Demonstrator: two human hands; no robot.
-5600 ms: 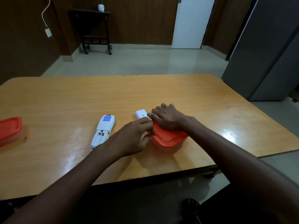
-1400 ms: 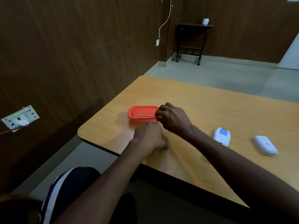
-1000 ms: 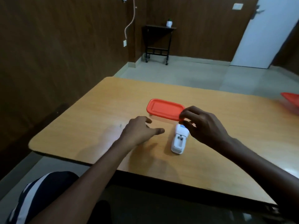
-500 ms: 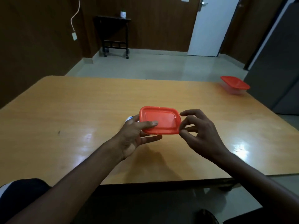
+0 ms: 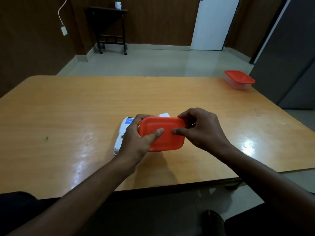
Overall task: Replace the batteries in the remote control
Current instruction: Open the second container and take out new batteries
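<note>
Orange plastic fills the middle of the view: a small lidded container (image 5: 164, 133) is held just above the wooden table (image 5: 68, 116) between both hands. The left hand (image 5: 136, 142) wraps the container's left end, its thumb pressed flat on the lid and its other fingers curled round the far edge. The right hand (image 5: 202, 130) takes the right end, thumb tip on the lid close to the left thumb, its fingers hooked over the far right corner. Both sets of fingers are therefore closed in a grip on the container. Directly behind and beneath the left fingers lies the white remote control (image 5: 123, 133), flat on the table with its back upward, a blue label at its far end; the hand hides much of its body, so I cannot tell the state of the battery bay. A small white piece (image 5: 164, 114) peeks out beyond the container's far edge, between the two sets of fingers. Well away from the right fingers, at the table's far right corner, stands a second container (image 5: 238, 80), clear-walled with an orange lid.
</note>
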